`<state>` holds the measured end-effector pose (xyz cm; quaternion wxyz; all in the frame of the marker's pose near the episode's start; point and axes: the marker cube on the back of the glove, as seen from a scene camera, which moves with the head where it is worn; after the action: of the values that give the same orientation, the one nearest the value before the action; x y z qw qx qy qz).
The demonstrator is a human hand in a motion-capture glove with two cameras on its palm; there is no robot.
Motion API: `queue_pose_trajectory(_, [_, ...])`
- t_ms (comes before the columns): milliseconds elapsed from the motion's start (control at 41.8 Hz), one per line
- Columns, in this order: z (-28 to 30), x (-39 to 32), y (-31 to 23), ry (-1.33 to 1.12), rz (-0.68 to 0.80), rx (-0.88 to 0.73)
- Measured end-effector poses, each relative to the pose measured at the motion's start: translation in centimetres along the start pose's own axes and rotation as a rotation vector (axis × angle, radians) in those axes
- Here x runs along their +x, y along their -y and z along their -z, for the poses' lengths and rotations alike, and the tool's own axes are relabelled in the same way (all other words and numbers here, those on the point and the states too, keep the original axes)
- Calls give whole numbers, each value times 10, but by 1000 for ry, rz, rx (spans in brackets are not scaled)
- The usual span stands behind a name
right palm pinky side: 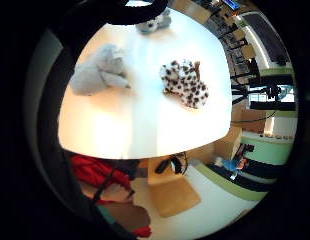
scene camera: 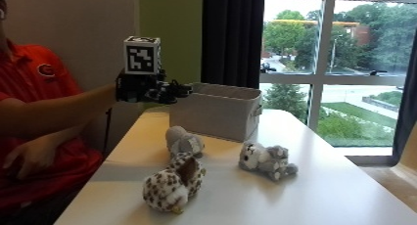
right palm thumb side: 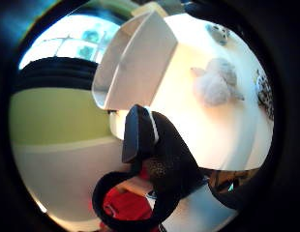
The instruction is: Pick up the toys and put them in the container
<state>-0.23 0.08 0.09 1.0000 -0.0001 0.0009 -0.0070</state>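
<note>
Hovering above the white table's (scene camera: 338, 186) near edge, beside a white fabric bin (scene camera: 218, 110), the gloved right hand (scene camera: 147, 90) holds nothing; its finger spread is unclear. Three plush toys lie on the table: spotted (scene camera: 173, 183), grey elephant (scene camera: 184, 142), grey-white kitten (scene camera: 267, 160).

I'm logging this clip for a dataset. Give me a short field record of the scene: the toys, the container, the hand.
toys: three, all lying on the white table
spotted toy: brown-and-white spotted plush, nearest the table's front edge
grey toys: grey plush animal; pale grey plush nearest the container
container: white fabric bin, no toy visible in it
hand: gloved right hand raised beside the bin, holding no toy
</note>
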Motion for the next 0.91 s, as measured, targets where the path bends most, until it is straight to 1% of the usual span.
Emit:
queue_pose_trajectory(526, [-1, 2, -3, 6, 7, -3])
queue_pose_trajectory(717, [-6, 10, -1, 6, -42, 7])
queue_pose_trajectory(908, [-15, 13, 0, 19, -15, 0])
